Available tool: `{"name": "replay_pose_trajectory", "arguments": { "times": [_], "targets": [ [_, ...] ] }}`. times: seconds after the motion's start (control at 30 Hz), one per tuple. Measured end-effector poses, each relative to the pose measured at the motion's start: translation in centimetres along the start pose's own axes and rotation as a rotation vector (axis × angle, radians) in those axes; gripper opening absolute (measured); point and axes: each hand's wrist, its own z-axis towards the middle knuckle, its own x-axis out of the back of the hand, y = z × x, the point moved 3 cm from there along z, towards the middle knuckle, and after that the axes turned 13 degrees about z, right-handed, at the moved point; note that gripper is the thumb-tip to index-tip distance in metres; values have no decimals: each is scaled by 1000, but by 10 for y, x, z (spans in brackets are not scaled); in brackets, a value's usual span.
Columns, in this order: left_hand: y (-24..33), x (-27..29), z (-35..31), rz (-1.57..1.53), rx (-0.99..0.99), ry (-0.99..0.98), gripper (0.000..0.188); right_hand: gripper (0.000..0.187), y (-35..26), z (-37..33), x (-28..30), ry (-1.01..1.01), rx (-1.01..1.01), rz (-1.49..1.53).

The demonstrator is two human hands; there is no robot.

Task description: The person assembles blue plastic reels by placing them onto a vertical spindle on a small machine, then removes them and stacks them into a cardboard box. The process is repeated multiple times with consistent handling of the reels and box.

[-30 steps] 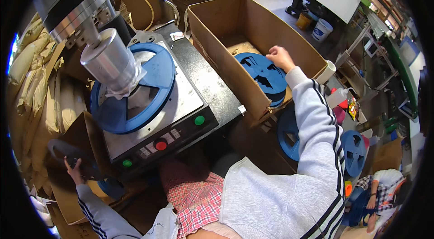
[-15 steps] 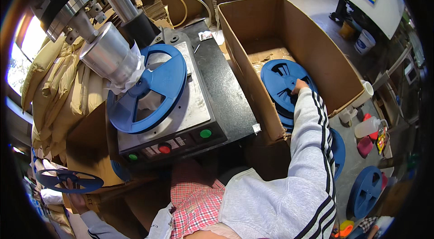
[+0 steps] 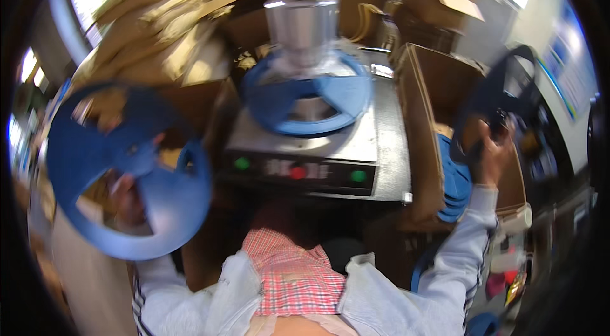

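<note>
Here, as seen from beside the person:

Left hand: the left hand [image 3: 127, 199] holds up a large blue reel [image 3: 124, 171] to the left of the machine; its fingers grip the reel near the hub from behind, mostly hidden by the flange, and the picture is blurred there.

Right hand: the right hand [image 3: 490, 145] is raised over the open box [image 3: 416, 139], fingers closed on a dark blue reel [image 3: 492, 97] that is seen nearly edge-on and tilted.

Machine: a grey press [image 3: 318, 139] stands between the two hands, with a third blue reel [image 3: 308, 97] lying flat on its plate under a metal cylinder [image 3: 302, 21].

Buttons: two green buttons and a red one [image 3: 297, 172] sit on the front panel.

Box: more blue reels [image 3: 454, 180] are stacked inside it, just below the right hand.

Background: tan sacks [image 3: 171, 12] are piled behind the left reel.
</note>
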Motion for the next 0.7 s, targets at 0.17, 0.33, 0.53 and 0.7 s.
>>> {"name": "replay_pose_trajectory", "arguments": {
  "times": [0.17,0.33,0.53,0.7],
  "targets": [
    [-31,-58,28,-297,-65,-237,114,74,-170,-89,-34,-334,-11,395],
    [-47,-81,7,-436,49,-305,114,86,-261,-164,-118,-757,-159,603],
    [-72,-94,-6,-252,-29,-487,108,99,-309,-221,-160,-1104,-139,667],
    [-94,-112,-25,-454,81,-529,116,109,-320,-227,-161,-1130,-119,709]
  ]
}}
